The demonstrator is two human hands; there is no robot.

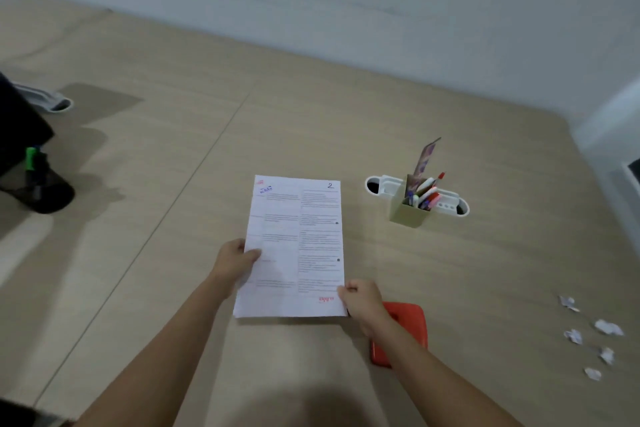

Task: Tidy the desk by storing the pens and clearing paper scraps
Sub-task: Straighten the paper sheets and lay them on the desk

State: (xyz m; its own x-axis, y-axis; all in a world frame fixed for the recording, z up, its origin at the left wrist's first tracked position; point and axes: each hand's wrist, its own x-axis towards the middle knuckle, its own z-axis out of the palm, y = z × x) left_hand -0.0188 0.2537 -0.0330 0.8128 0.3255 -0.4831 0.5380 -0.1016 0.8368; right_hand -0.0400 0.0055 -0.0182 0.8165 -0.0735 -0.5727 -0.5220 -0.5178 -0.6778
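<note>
Pens (428,196) of mixed colours already stand in the beige square holder (408,212), while white crumpled paper scraps (590,334) lie uncleared at the tan table's (173,218) right edge and left hand (234,262) and right hand (360,299) pinch a printed white sheet (294,246).
</note>
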